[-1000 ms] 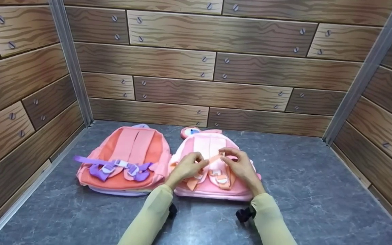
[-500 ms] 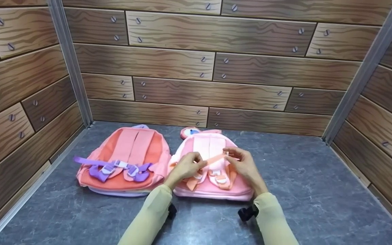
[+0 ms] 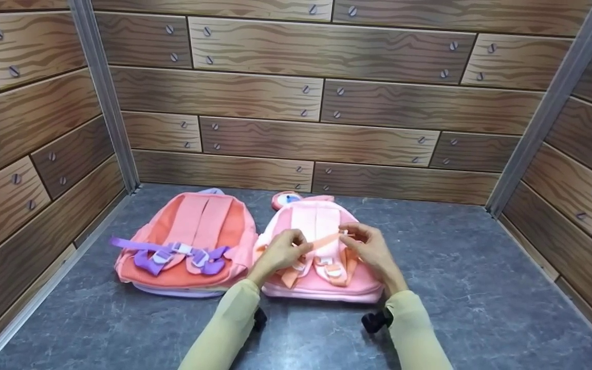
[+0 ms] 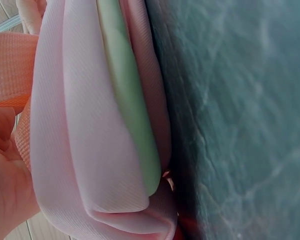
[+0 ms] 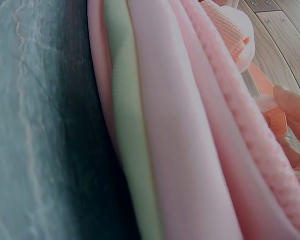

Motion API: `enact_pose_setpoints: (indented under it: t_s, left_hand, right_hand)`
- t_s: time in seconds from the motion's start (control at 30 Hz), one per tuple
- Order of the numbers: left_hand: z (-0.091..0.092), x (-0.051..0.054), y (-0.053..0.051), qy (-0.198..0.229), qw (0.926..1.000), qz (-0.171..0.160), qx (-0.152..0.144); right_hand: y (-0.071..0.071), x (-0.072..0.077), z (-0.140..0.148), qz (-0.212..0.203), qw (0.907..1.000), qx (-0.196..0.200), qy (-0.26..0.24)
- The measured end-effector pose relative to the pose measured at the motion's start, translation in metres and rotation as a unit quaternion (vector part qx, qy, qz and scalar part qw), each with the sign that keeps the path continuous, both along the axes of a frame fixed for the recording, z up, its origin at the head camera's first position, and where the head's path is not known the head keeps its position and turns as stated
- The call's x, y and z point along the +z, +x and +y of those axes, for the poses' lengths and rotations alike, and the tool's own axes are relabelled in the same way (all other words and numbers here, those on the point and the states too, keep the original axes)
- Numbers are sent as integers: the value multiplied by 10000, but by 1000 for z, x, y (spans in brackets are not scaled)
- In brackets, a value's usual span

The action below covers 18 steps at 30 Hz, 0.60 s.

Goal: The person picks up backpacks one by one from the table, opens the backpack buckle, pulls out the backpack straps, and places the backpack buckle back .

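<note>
A pink backpack [image 3: 301,288] lies with its strap side up, and both hands are over it. My left hand [image 3: 281,253] pinches an orange strap [image 3: 325,240] near the middle of the bag. The strap runs slanting up to my right hand [image 3: 370,247], whose thumb and fingers pinch a small whitish buckle [image 3: 345,234] at its far end. In the right wrist view the fingertips [image 5: 290,102] are at the orange webbing and a pale plastic piece [image 5: 264,102]. More orange webbing [image 3: 334,271] with white buckles lies on the bag below. The left fingertips are mostly hidden in the left wrist view.
To the left, a coral backpack [image 3: 188,272] with purple straps [image 3: 214,262] lies close against the pink one. A pink plush piece with an eye [image 3: 287,200] sticks out behind the pink bag. Wood-patterned walls [image 3: 316,97] enclose the grey marbled surface [image 3: 481,288].
My right hand has moved slightly to the right with the buckle, and more orange strap shows between the hands. The left hand has stayed nearly in place.
</note>
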<state>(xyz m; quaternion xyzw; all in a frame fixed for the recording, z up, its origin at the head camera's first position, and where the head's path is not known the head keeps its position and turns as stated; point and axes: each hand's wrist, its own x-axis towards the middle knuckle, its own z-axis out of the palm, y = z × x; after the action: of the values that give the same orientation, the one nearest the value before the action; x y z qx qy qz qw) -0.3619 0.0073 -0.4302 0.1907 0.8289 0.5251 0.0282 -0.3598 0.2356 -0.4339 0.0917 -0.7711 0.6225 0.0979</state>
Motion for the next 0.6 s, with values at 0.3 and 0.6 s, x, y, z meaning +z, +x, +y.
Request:
enact_pose_setpoints:
  t_s: [0.3,0.6]
  left_hand:
    - [1,2,2,-63,9998,131,-110]
    - [2,5,2,-375,9973,610,-183]
  right_hand:
    - [-2,-1,8,-35,10000,5,68]
    - [-4,-4,21,134,9984,-386,400]
